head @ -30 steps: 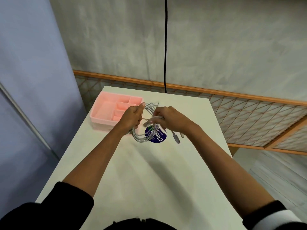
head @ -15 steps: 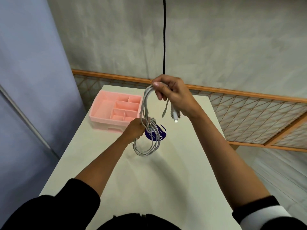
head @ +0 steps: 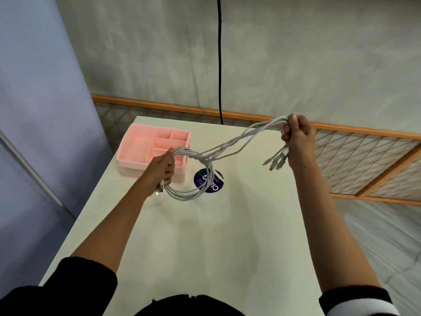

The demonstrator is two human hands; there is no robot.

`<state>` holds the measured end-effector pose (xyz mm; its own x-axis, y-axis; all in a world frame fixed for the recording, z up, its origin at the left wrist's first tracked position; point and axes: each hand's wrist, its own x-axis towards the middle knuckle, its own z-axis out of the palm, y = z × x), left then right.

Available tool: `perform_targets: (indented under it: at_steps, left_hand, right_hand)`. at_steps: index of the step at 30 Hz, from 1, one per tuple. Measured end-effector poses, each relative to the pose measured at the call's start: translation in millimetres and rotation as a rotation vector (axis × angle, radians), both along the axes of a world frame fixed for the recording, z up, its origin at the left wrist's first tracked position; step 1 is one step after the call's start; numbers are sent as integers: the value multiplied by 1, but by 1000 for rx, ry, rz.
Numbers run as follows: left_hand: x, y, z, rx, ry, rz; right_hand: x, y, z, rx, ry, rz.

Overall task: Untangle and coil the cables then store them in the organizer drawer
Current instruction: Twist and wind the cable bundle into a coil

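Left hand [head: 163,168] first: the fingers [head: 170,168] are curled tight round a bunch of grey cables [head: 227,149], gripping them where the loops gather. A coil hangs under that fist, and a couple of plug ends [head: 159,189] poke out below it. The right hand [head: 298,135] is closed too. Its fingers are wrapped round the other end of the same bunch, with several plugs [head: 276,161] dangling loose beneath. Between the two hands the cables stretch in a loose, twisty span above the desk [head: 205,247], not touching it.

The left hand is just in front of the pink organizer [head: 136,144], which sits at the far left corner of the desk. The coil hangs over a round dark blue sticker [head: 216,187] near the middle of the far edge. The right hand is out over the far right corner. A black cord [head: 219,65] hangs down the wall behind.

Compared with half a second ago, the right hand was held high above the middle and has swung off to the right. That has pulled the cables out sideways instead of straight up. The left hand has barely moved.
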<state>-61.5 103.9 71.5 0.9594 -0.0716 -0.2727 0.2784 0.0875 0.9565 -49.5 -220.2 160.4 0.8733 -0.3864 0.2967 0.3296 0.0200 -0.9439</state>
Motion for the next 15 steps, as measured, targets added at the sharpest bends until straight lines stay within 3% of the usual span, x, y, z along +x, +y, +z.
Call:
perform_targets:
  at_steps: [4,8,11,15]
  left_hand:
    - [1,7,15,-44,-46,-35]
    - [3,11,28,0,-96,-64]
    - [6,18,38,-5,-131,-40]
    - [13,25,61,-22,-175,-37]
  right_hand:
    - [-3,-15,-46,99,248,-116]
    - [-10,-20,-90,86,349,-72]
    - [-23,-29,-111,-55,377,134]
    - [-40,-41,-125,-319,495,652]
